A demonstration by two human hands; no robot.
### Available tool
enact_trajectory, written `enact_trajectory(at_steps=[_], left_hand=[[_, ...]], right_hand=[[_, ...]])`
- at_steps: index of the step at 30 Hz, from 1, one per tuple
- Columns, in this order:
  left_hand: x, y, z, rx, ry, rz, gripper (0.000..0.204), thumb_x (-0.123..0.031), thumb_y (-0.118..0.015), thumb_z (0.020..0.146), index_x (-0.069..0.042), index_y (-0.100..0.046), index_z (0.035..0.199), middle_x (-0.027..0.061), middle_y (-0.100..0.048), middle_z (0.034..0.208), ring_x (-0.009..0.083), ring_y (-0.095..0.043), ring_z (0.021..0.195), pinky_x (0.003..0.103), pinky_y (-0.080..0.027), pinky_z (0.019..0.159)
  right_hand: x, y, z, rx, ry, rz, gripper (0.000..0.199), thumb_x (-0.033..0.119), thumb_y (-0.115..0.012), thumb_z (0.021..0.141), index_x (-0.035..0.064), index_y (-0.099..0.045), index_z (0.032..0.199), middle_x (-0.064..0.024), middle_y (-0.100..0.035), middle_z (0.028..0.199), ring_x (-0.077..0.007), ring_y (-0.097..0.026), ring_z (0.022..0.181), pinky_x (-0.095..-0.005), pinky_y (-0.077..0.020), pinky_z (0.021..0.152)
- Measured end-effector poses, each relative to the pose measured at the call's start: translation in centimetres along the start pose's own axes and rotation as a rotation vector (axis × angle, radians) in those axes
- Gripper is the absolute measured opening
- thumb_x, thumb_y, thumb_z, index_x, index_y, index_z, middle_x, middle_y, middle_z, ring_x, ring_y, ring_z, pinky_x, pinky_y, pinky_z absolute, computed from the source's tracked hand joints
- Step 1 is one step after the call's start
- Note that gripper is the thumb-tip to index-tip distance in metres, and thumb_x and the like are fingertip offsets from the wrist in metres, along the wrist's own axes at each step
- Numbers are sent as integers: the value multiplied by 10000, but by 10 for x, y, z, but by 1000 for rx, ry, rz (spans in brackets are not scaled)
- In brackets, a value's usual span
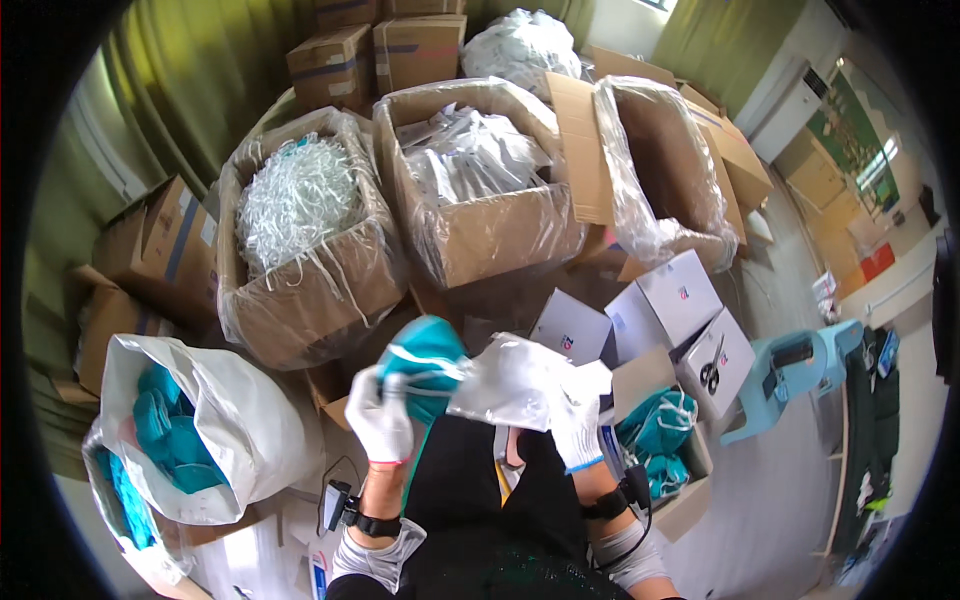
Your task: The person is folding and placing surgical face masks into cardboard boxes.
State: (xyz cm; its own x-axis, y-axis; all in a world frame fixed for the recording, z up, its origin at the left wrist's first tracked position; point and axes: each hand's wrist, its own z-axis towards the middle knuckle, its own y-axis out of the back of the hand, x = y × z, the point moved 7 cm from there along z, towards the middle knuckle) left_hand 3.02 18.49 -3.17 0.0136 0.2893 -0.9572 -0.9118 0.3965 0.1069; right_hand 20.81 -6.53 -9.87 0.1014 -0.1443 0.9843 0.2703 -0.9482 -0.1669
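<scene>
My left hand (380, 422), in a white knit glove, is closed on a teal cup-shaped face mask (428, 348) with white straps. The mask is slightly blurred by motion. Just to its right, a clear plastic bag (503, 380) is gripped by my gloved right hand (576, 436), its near end touching or overlapping the mask's edge. A white paper-like piece (592, 383) shows at the right hand's fingers; whether it is held separately I cannot tell. More teal masks (660, 425) fill an open carton (700, 470) beside my right forearm.
Behind stand plastic-lined cartons: one holds white straps (300, 200), one white packets (475, 155), and another (655, 145) stands at right. A white sack (250, 430) of teal masks sits left. Black scissors (712, 370) rest on white boxes (665, 300) near a blue stool (775, 375).
</scene>
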Motion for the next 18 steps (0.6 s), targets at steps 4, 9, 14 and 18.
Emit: enact_trajectory(at_steps=[4, 9, 14, 18], left_hand=[[30, 47, 25, -288, 324, -172, 137, -130, -581, 978, 5, -602, 983, 2, -604, 840, 46, -514, 759, 206, -421, 665], [72, 62, 17, -222, 391, -125, 82, -89, -600, 944, -7, -605, 948, -43, -514, 783, 34, -409, 696, 198, -358, 613], [84, 60, -12, -149, 676, -210, 91, -108, -618, 934, -18, -607, 945, -24, -554, 767, 37, -480, 698, 212, -410, 612], [85, 54, -11, -91, 649, -355, 158, -95, -591, 949, 21, -601, 1057, 14, -614, 899, 69, -537, 800, 234, -448, 724]], right_hand=[[-37, -2, 43, -30, -300, -336, 165, 81, -600, 926, -40, -680, 1004, -15, -559, 607, -113, -497, 432, -258, -386, 390], [-22, -62, 129, 86, -242, -134, 108, 85, -610, 897, 13, -664, 837, -4, -541, 596, -115, -480, 430, -261, -378, 386], [13, -196, 275, 304, -170, 216, 240, 83, -585, 931, 41, -583, 1168, -10, -617, 902, -146, -588, 779, -294, -519, 639], [36, -198, 308, 379, 723, -1096, 226, 133, -562, 958, 53, -585, 1168, -74, -626, 1054, -206, -588, 951, -354, -515, 824]])
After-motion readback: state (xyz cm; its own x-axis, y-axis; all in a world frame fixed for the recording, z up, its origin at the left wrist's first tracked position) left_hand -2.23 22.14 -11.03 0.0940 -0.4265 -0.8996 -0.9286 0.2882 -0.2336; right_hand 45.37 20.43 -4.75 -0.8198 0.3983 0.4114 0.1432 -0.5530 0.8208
